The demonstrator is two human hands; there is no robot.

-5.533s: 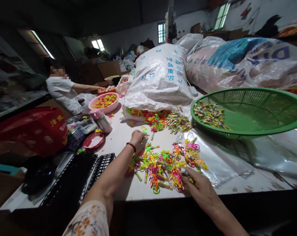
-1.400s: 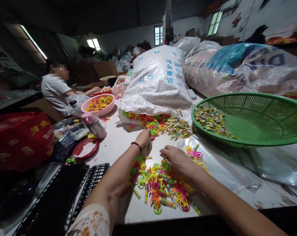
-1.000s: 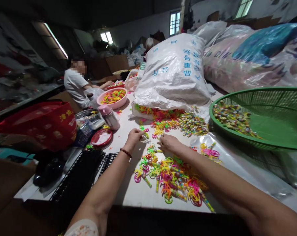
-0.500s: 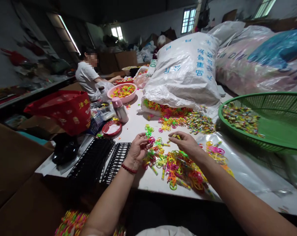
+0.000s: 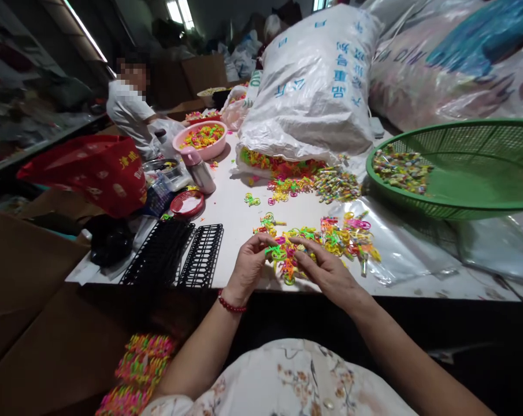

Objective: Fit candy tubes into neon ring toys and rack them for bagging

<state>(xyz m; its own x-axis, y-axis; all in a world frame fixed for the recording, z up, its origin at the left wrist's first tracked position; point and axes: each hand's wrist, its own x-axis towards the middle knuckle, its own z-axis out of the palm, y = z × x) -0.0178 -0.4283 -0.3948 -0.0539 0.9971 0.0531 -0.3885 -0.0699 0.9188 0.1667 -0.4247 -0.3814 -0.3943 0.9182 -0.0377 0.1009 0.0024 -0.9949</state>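
My left hand [image 5: 253, 260], with a red bead bracelet at its wrist, pinches a small bright green plastic toy piece [image 5: 277, 253] near the table's front edge. Close on its right, my right hand [image 5: 326, 267] has its fingers curled around small patterned tubes [image 5: 301, 248], mostly hidden by the fingers. The two sets of fingertips almost meet. Beneath and behind them lies a loose pile of coloured plastic pieces with ring-shaped parts [image 5: 330, 237], mixed with more tubes.
A green basket [image 5: 469, 199] holding tubes stands at right, beside clear plastic bags [image 5: 395, 254]. Behind are a large white sack [image 5: 304, 98] and a heap of tubes [image 5: 337, 185]. Black plastic racks [image 5: 203, 254], a flask [image 5: 199, 172] and a red bag [image 5: 109, 173] lie left. Another person [image 5: 129, 110] sits beyond.
The view has tilted down. My hands have come together over the front of the pile, and the right hand has moved in toward the green piece in my left. The pile looks more gathered.
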